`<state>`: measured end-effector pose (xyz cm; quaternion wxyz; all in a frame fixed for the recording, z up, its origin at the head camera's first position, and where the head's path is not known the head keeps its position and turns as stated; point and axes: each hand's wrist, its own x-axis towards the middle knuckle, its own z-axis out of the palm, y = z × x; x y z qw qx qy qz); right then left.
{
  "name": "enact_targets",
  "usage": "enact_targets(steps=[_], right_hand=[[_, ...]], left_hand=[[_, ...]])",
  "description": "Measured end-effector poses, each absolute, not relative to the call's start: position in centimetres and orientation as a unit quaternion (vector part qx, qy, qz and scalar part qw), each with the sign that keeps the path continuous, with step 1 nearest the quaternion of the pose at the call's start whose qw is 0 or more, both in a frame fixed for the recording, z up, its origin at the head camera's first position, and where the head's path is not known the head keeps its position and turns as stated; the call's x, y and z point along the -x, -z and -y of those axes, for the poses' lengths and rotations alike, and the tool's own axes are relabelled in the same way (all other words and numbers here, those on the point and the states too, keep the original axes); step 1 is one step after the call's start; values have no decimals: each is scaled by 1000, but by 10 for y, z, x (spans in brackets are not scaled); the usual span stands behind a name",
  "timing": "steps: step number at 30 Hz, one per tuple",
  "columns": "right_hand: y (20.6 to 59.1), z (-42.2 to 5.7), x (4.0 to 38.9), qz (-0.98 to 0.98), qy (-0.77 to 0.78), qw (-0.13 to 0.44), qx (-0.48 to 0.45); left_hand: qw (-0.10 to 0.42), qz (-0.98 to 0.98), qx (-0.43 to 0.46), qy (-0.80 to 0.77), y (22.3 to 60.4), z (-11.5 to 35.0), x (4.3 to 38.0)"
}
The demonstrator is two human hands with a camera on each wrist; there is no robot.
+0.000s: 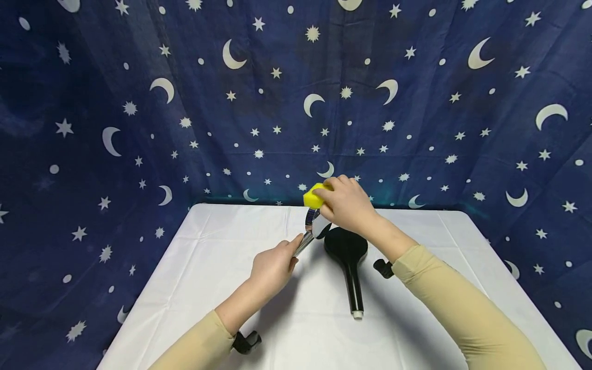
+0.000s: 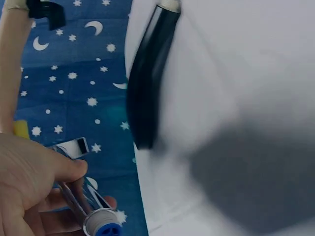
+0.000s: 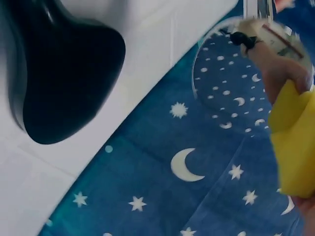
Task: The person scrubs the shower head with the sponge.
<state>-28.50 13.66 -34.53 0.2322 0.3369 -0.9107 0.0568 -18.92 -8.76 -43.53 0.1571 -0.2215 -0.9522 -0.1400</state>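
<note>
A chrome shower head (image 1: 319, 225) is tilted up above the table, and my left hand (image 1: 274, 263) grips it by the handle. In the left wrist view, thumb and fingers wrap that handle, its white threaded end with a blue insert (image 2: 108, 230) pointing at the camera. My right hand (image 1: 349, 204) pinches a folded yellow cloth (image 1: 314, 196) at the top rim of the chrome head. The right wrist view shows the head's round mirror-like face (image 3: 231, 83) reflecting the curtain and a hand, with the cloth overlapping its edge.
A black shower head (image 1: 346, 246) lies on the white-covered table (image 1: 208, 288), its handle toward me, just right of the chrome one. A dark blue curtain (image 1: 277, 128) with moons and stars hangs behind the table and at its sides. Black straps sit on both wrists.
</note>
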Motion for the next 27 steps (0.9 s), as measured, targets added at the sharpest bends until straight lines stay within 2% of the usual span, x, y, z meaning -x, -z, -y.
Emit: enact_targets(steps=[6, 8, 10, 13, 18, 20, 27], right_hand=[[348, -150, 293, 955, -167, 89, -230], [352, -153, 294, 958, -190, 63, -204], [355, -153, 293, 958, -208, 61, -189], [359, -149, 285, 947, -225, 108, -202], [367, -131, 262, 896, -169, 259, -318], [373, -122, 253, 872, -124, 300, -365], [388, -111, 239, 823, 26, 341, -454]], left_hand=[[208, 947, 222, 100, 448, 96, 190], [218, 946, 222, 92, 450, 98, 191], [224, 944, 225, 85, 451, 100, 192], [233, 942, 227, 79, 450, 101, 194], [244, 942, 220, 73, 445, 104, 197], [242, 943, 218, 70, 445, 105, 197], [237, 944, 226, 51, 450, 102, 197]])
